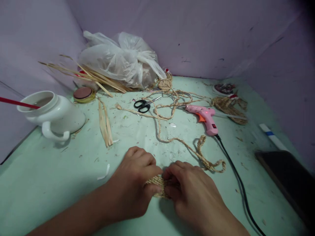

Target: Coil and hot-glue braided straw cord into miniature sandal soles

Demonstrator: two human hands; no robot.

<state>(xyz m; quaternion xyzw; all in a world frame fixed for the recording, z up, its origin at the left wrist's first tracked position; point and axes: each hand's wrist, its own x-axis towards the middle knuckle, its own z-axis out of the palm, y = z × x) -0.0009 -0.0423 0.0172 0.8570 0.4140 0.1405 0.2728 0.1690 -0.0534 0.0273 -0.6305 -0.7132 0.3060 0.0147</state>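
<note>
Near the front of the table, a small coiled piece of straw rope (159,182) is pinched between my two hands; most of it is covered by my fingers. My left hand (137,180) grips its left side, thumb in front and fingers behind. On the right side, my right hand (189,185) has its fingertips closed on the same piece. A long braided straw rope (169,140) winds across the table behind my hands, its looped end just beyond my right hand. Further back lie black-handled scissors (142,105) and a pink glue gun (205,116).
A white jug (59,114) with a red stick stands at left. Dry straw strips (105,126), a round tin (83,94) and a tied plastic bag (123,62) lie behind. The glue gun's black cord (236,177) runs down the right, near a dark flat object (285,180).
</note>
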